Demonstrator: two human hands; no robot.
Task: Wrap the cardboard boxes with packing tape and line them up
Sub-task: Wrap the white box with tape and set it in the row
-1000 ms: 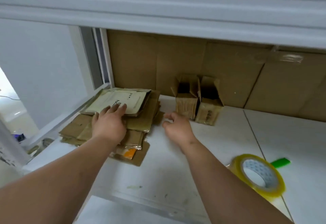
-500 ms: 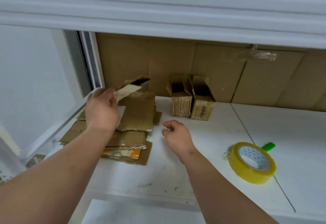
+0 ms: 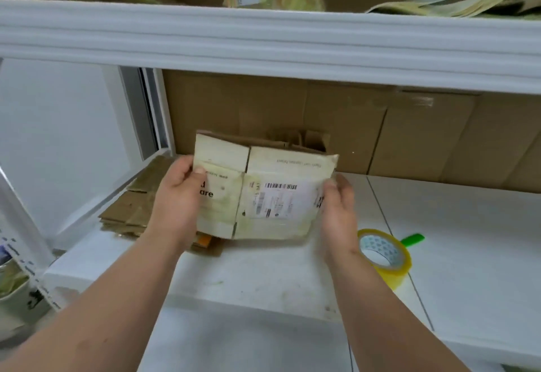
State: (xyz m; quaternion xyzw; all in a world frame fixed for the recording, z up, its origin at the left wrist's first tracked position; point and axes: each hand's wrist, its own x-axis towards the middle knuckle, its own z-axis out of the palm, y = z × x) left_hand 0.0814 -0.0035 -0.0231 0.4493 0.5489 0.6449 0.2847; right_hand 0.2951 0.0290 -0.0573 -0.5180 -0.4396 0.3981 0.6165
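Note:
I hold a flattened pale cardboard box (image 3: pixel 263 193) with a barcode label upright above the white shelf (image 3: pixel 468 254). My left hand (image 3: pixel 175 199) grips its left edge, thumb on the front face. My right hand (image 3: pixel 336 205) grips its right edge. A stack of flattened brown boxes (image 3: pixel 131 205) lies on the shelf at the left, partly behind my left hand. Two assembled small boxes (image 3: pixel 310 140) stand by the back wall, mostly hidden behind the held box. A roll of yellowish packing tape (image 3: pixel 386 257) lies on the shelf just right of my right wrist.
A green object (image 3: pixel 412 239) pokes out behind the tape roll. Brown cardboard sheets (image 3: pixel 409 131) line the shelf's back wall. A white shelf beam (image 3: pixel 263 38) crosses overhead, with cardboard and packages above it. A white frame post (image 3: pixel 152 114) stands at the left.
My left hand lifted the top flattened box off the stack and brought it to the middle. My right hand rose from the shelf and took hold of its right edge.

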